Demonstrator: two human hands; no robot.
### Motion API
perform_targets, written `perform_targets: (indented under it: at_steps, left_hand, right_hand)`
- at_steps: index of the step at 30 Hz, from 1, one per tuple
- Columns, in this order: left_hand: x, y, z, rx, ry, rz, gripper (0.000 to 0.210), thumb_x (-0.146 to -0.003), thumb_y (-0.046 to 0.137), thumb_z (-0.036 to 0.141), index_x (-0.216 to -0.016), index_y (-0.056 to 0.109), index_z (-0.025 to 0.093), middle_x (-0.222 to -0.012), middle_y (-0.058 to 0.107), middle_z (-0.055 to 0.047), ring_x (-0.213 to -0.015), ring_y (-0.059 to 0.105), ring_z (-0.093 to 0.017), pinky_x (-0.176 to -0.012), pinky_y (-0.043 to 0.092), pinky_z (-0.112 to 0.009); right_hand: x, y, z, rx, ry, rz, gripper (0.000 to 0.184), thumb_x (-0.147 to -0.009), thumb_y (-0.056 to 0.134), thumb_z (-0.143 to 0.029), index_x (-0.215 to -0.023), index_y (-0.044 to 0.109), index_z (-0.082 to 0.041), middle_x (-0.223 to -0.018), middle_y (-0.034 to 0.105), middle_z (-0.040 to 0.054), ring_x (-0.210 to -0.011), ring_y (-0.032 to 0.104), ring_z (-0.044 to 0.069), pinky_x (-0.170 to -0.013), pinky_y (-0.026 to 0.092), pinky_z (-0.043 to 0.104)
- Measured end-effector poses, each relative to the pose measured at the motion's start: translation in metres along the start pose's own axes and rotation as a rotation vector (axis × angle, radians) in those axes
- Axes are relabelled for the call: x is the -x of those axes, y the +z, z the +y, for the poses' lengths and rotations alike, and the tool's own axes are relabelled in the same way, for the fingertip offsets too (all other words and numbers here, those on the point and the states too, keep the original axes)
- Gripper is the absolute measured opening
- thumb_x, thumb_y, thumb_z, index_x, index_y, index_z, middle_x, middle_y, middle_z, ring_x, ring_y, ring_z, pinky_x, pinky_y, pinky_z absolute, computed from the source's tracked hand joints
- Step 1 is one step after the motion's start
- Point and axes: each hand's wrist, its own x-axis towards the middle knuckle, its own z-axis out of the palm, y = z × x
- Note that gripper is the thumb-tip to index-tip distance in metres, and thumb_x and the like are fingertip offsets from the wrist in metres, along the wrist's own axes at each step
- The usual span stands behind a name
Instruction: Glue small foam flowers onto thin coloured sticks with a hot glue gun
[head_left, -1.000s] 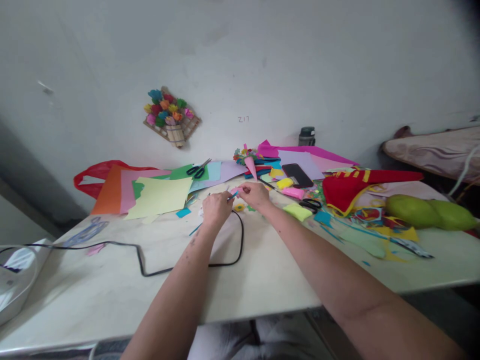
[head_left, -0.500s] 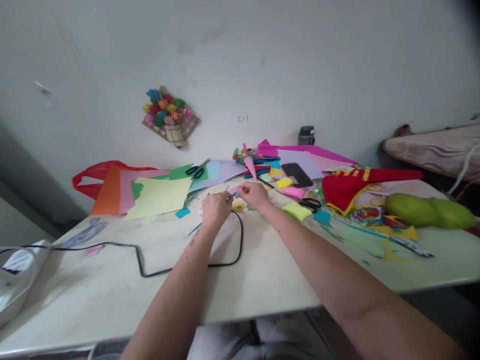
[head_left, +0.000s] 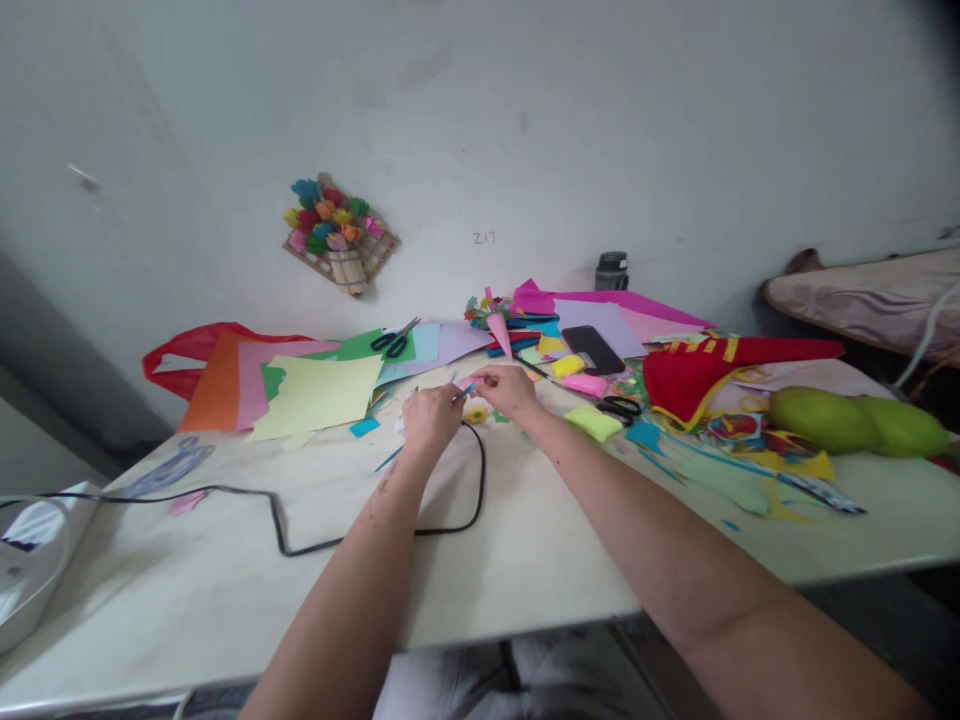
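My left hand [head_left: 431,415] is closed around a thin blue stick [head_left: 388,459], which slants through the grip and comes out by the fingertips. At its upper end, a small pink piece [head_left: 469,383], seemingly paper, is pinched in my right hand [head_left: 510,390]. Both hands are close together over the middle of the table, fingertips nearly touching. Just below them lies a small yellow flower shape [head_left: 476,414]. A black cord [head_left: 482,480] loops beside the left wrist, its end hidden near the hand.
Coloured sheets [head_left: 319,397] and scissors [head_left: 391,342] lie back left. Toward the right are a phone [head_left: 592,350], more scissors [head_left: 619,408], a yellow-trimmed red cloth [head_left: 679,385], paper scraps and green fruit [head_left: 825,420]. A pink cone with small flowers [head_left: 498,330] stands behind the hands.
Almost nothing differs. Both hands keep their hold on the blue stick and the pink piece, with only a slight shift of the fingers and the view.
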Motion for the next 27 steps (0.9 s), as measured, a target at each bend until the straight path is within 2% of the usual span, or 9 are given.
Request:
perform_targets:
  at_steps: [11,19,27]
  left_hand:
    - [0.0005,-0.0002,0.0005,0.01,0.003,-0.003,0.027,-0.078,0.046,0.038,-0.094,0.066,0.027,-0.084,0.068,-0.006,-0.082,0.06,-0.022,-0.066,0.039,-0.028]
    - [0.0016,-0.0001,-0.0001,0.034,0.011,0.006,0.026,-0.078,0.047,0.037,-0.094,0.066,0.027,-0.086,0.069,-0.005,-0.083,0.06,-0.021,-0.066,0.038,-0.027]
    - [0.0015,0.001,0.0006,0.022,0.023,0.01,0.027,-0.079,0.046,0.037,-0.094,0.066,0.026,-0.087,0.068,-0.005,-0.083,0.06,-0.02,-0.066,0.038,-0.027]
  right_hand:
    - [0.0005,-0.0025,-0.0017,-0.001,0.005,-0.007,0.023,-0.067,0.058,-0.027,-0.087,0.068,-0.026,-0.071,0.067,-0.0026,-0.067,0.058,0.012,-0.058,0.04,0.021]
    - [-0.0006,0.0011,0.004,-0.006,-0.007,-0.022,0.029,-0.065,0.06,-0.03,-0.093,0.066,-0.026,-0.064,0.064,-0.0035,-0.063,0.056,0.012,-0.055,0.038,0.022]
    - [-0.0004,-0.0003,0.0023,0.013,-0.023,-0.034,0.032,-0.066,0.059,-0.024,-0.097,0.065,-0.025,-0.063,0.063,-0.0036,-0.064,0.056,0.012,-0.058,0.04,0.023]
